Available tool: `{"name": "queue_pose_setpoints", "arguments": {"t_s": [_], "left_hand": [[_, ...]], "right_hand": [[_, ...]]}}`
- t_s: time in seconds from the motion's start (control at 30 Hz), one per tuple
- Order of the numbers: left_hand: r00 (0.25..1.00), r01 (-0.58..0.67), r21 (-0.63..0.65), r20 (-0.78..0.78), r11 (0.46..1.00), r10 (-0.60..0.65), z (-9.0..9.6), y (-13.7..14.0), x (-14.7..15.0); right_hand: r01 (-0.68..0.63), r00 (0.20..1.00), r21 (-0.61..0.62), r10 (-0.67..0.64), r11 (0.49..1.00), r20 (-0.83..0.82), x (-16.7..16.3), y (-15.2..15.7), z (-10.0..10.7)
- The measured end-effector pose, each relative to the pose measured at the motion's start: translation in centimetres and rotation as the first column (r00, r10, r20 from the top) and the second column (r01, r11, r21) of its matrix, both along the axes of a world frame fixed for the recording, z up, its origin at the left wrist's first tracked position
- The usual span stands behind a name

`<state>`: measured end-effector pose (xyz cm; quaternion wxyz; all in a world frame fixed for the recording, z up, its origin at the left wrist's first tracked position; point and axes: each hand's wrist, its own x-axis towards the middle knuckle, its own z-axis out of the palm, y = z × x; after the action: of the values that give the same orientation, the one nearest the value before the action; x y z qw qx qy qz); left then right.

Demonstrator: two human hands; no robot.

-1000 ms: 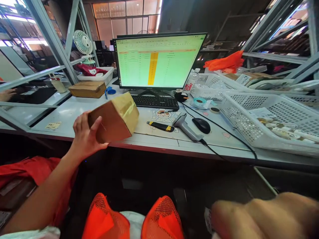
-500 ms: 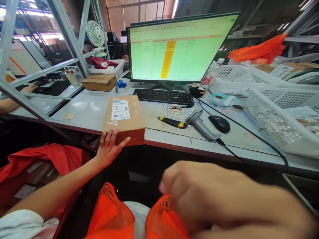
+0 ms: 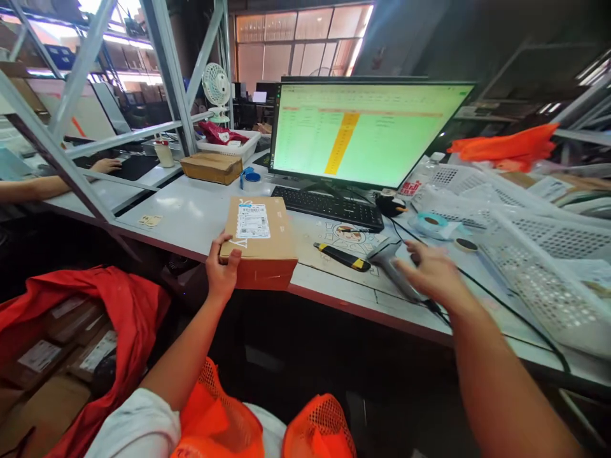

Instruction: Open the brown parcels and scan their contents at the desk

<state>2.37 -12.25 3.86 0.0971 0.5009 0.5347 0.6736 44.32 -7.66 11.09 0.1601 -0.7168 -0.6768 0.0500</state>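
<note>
While my left hand holds the labelled carton, my right hand, blurred, is by the scanner. Its grip I cannot tell.

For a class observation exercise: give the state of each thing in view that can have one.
Cardboard box: closed, label up
Monitor: on, screen lit
Red sack: open, parcels inside
Utility knife: lying flat, blade unclear
Scanner: lying at right hand, grip unclear
Left hand: gripping the box
Fan: unclear whether spinning
</note>
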Motion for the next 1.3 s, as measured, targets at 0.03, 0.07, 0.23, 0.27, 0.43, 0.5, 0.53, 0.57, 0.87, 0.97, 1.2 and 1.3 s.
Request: {"name": "queue_pose_setpoints", "arguments": {"t_s": [0.03,0.07,0.23,0.27,0.43,0.5,0.53,0.57,0.87,0.97,1.2,1.3], "left_hand": [[1.000,-0.017,0.010,0.025,1.000,0.017,0.1,0.3,0.4],[0.999,-0.027,0.020,0.036,0.999,0.026,0.3,0.6,0.6],[0.998,0.062,0.054,0.028,0.997,-0.063,0.3,2.8,-0.3],[0.994,0.101,0.054,0.030,0.993,-0.102,0.3,3.4,-0.7],[0.952,0.304,0.016,0.034,0.952,-0.305,0.2,6.2,-2.5],[0.933,0.358,0.007,0.042,0.934,-0.358,0.1,6.9,-2.8],[0.924,0.380,0.006,0.051,0.925,-0.380,0.0,7.2,-2.9],[0.914,0.401,0.006,0.063,0.916,-0.401,-0.1,7.5,-2.9],[0.883,0.464,0.006,0.086,0.886,-0.462,-0.3,7.8,-3.2],[0.929,0.369,0.010,0.022,0.929,-0.369,-0.4,7.5,-2.8],[0.949,-0.051,0.339,-0.276,0.939,0.151,0.0,3.6,0.6],[0.857,0.094,0.336,-0.506,0.937,0.096,0.8,0.9,3.6]], "right_hand": [[0.070,0.997,-0.048,-0.068,0.996,0.042,0.1,2.0,-0.7],[0.110,0.992,-0.095,-0.103,0.989,0.076,0.2,3.3,-1.5],[0.298,0.942,-0.180,-0.259,0.937,0.213,-0.4,4.7,-4.7],[0.329,0.931,-0.180,-0.286,0.927,0.228,-0.6,4.8,-4.6],[0.231,0.971,-0.153,-0.220,0.961,0.090,-1.0,7.2,1.3],[0.029,0.993,-0.156,-0.046,0.987,-0.111,-1.6,7.7,5.6],[-0.082,0.977,-0.151,0.049,0.985,-0.207,-2.3,7.6,8.0],[-0.177,0.951,-0.148,0.131,0.973,-0.279,-3.3,7.3,10.3],[-0.340,0.910,-0.263,0.245,0.903,-0.335,-12.2,5.8,17.3],[-0.274,0.935,-0.203,0.211,0.940,-0.285,-9.9,6.9,13.6],[-0.177,0.931,-0.164,0.111,0.970,-0.347,-3.9,5.3,9.9],[-0.245,0.924,-0.182,0.172,0.952,-0.340,-4.4,4.7,14.1]]}}
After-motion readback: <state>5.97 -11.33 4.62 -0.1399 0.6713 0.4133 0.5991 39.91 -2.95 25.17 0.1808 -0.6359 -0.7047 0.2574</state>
